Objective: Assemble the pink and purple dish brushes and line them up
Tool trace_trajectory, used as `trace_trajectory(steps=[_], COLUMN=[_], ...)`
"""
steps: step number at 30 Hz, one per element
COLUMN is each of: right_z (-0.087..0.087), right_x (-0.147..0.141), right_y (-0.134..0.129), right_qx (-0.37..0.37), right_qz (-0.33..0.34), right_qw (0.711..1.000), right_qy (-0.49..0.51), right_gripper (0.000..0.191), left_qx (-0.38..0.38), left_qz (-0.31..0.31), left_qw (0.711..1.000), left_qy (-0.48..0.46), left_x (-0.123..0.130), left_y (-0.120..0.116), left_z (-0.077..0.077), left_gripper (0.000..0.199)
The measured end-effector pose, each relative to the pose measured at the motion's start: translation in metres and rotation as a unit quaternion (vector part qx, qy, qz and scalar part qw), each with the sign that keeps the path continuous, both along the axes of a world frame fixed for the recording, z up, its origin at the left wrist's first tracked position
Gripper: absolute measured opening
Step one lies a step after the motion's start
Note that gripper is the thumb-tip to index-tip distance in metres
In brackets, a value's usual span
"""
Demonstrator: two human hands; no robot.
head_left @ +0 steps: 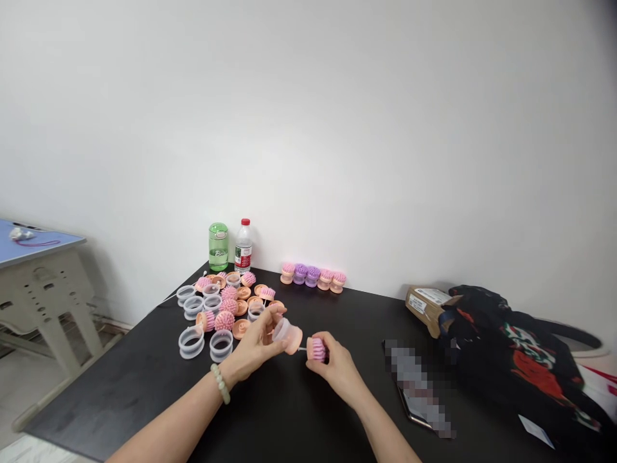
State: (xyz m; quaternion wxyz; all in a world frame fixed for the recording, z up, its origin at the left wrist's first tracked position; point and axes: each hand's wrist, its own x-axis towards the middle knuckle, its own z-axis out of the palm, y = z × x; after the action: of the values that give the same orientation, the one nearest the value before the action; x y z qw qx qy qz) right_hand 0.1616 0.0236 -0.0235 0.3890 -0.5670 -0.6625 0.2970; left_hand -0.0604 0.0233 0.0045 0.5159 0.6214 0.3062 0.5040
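My left hand (263, 341), with a beaded bracelet at its wrist, grips a translucent cup-shaped piece (285, 333) with an orange end, tilted on its side above the table. In my right hand (333, 361), between thumb and fingers, is a pink bristle brush head (317, 349) on an orange base. A thin pale stem runs from the brush head toward the orange end of the cup piece; whether it goes inside cannot be made out. Left of my hands lie clear flanged rings (191, 342), loose pink brush heads (224, 321) and orange discs (241, 329).
Several assembled pink and purple brushes (312, 276) stand in a row by the wall. A green bottle (218, 247) and a red-capped water bottle (243, 247) stand at the back left. To the right are a phone (415, 411), a cardboard box (424, 307) and black cloth (506, 360).
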Motion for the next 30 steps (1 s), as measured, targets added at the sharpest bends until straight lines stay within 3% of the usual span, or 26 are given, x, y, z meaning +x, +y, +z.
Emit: trace_trajectory(steps=[4,9,14,19,30], right_z=[-0.002,0.012,0.017,0.016,0.012], right_x=[-0.005,-0.008,-0.01,-0.01,-0.017], right_y=[0.0,-0.007,-0.014,-0.014,-0.018], right_qx=[0.057,0.138,0.128,0.123,0.228], right_qz=[-0.013,0.053,0.109,0.097,0.063], right_qw=[0.998,0.988,0.986,0.988,0.971], right_qy=[0.025,0.037,-0.003,0.001,0.0], right_gripper=[0.049,0.03,0.037,0.031,0.03], left_qx=[0.013,0.041,0.067,0.031,0.032], left_qz=[-0.001,-0.008,-0.052,-0.095,-0.085], left_qw=[0.998,0.994,0.995,0.995,0.995], left_qy=[0.063,0.101,0.056,0.024,0.052], left_x=[0.0,0.002,0.004,0.006,0.005], left_y=[-0.002,0.002,0.01,0.008,0.001], left_z=[0.002,-0.003,-0.015,-0.012,0.002], left_gripper=[0.042,0.047,0.055,0.055,0.043])
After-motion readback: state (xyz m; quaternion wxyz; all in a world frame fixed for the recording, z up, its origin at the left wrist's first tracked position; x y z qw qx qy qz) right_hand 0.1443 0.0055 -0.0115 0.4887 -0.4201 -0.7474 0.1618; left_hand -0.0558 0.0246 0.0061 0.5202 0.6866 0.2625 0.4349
